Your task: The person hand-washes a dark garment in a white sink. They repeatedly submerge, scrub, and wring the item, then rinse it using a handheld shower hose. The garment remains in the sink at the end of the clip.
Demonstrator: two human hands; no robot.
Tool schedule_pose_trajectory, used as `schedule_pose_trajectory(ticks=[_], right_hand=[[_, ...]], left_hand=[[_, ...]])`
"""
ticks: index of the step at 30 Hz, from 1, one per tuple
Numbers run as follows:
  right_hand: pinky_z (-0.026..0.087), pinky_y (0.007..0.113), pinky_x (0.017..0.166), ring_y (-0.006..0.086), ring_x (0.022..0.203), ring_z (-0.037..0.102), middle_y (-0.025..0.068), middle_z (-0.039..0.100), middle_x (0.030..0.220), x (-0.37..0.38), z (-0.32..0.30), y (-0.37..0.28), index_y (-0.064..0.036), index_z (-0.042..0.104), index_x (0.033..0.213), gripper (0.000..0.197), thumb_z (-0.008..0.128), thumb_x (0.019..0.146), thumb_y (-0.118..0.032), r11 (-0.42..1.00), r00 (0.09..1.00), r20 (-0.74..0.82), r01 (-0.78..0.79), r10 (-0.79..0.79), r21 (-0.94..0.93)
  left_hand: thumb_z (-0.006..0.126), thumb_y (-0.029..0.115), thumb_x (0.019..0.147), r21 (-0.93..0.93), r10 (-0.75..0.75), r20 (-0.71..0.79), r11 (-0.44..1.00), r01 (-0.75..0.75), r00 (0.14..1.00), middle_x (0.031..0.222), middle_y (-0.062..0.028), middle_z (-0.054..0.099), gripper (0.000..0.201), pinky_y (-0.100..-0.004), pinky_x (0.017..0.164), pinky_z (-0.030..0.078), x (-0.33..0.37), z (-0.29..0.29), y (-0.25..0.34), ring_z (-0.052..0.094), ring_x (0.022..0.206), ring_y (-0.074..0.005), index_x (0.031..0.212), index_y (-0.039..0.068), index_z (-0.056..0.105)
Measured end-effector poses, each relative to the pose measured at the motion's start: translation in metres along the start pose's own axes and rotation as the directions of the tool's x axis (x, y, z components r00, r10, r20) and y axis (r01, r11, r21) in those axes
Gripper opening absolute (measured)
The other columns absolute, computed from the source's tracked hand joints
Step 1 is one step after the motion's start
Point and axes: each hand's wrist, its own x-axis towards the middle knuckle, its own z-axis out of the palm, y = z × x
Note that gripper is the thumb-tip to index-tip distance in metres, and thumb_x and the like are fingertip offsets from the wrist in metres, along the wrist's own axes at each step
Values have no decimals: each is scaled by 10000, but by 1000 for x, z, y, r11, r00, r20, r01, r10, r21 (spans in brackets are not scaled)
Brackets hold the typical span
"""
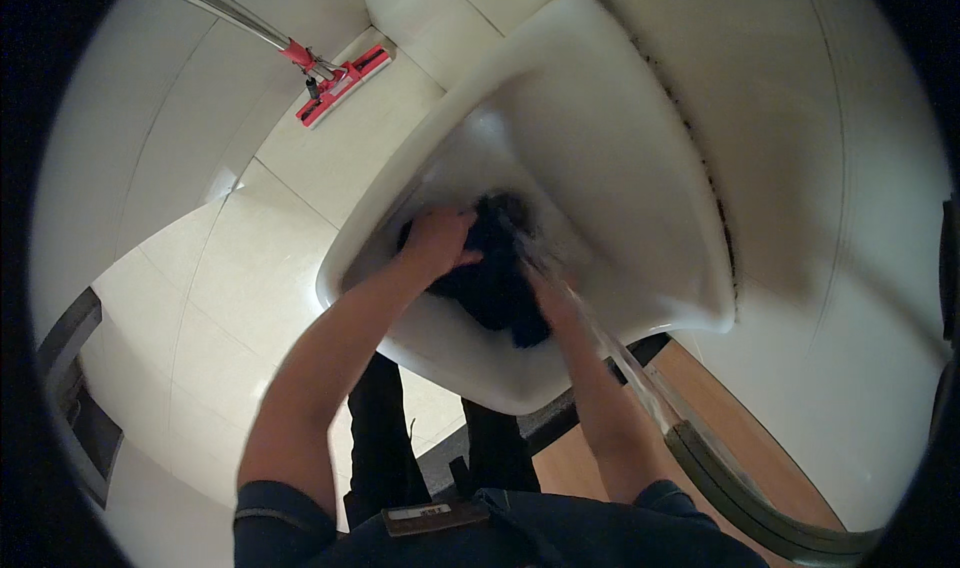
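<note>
Pale tiled floor [270,238] beside a white ceramic basin [640,178], with a dark-blue fabric cloth [490,288] being wetted.
Nearest the basin's left corner, the left hand [440,240] is laid on the cloth, thumb and fingers parted; whether fabric is gripped cannot be told. Across the hollow, toward the lower edge, the cloth is spread in crumpled folds; its right side is met by the right hand [552,303], whose hold is hidden. Water is poured toward it from a grey-green flexible hose [720,473]. Judged soft, limp, water-heavy and slippery, it is best held by bunched folds at both ends.
</note>
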Motion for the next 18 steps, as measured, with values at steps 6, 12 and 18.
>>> schedule_pose_trajectory(ticks=[6,12,18], right_hand=[[382,461,922,394,937,541,235,561,1069,-60,64,3,-48,619,1092,396,602,767,-273,407,889,106,307,-445,-860],[441,483,834,431,917,572,241,585,1045,33,48,28,-45,598,1103,441,665,720,-252,465,862,21,294,-507,-835],[467,411,826,359,946,589,201,622,1016,93,-7,9,-39,593,1097,443,691,736,-275,845,961,113,277,-253,-457]], left_hand=[[744,478,631,367,113,111,918,-146,987,1415,-146,285,757,-756,915,236,-59,-1,25,206,1336,-324,1306,320,442],[763,434,617,428,144,-34,896,-116,989,1333,-118,362,767,-733,922,238,12,20,28,295,1281,-283,1297,292,437],[767,379,657,216,100,-351,976,-23,931,1243,-107,422,741,-670,914,325,18,7,34,386,1208,-269,1296,224,426]])
